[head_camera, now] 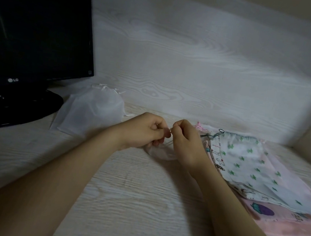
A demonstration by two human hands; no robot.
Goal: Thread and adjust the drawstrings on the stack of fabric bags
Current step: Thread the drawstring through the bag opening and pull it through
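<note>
At the back left corner of the desk (pixel 133 197) a dark monitor (pixel 34 30) was stood. A sheer white bag (pixel 90 112) was laid just beside its base with its mouth gathered shut, and so was judged to be set apart as finished.

Near the middle of the desk the left hand (pixel 145 131) was clenched, thumb and forefinger pinched on a thin pale drawstring (pixel 171 130). The right hand (pixel 186 141) was curled likewise and pinched on the same cord, the fingertips of the two hands all but touching. The cord was held up off the desk, presumably so that its end could be worked or knotted. A small pale bag (pixel 163 154) was partly hidden beneath the hands; whether the cord ran into its hem could not be told in the dim light.

Along the right edge of the desk the stack of fabric bags (pixel 284 227) was fanned out, with a cactus-print bag (pixel 243 162) laid on top. Its mouth was turned towards the back edge and lay just beside the right hand, probably so that the next bag could be taken easily.
</note>
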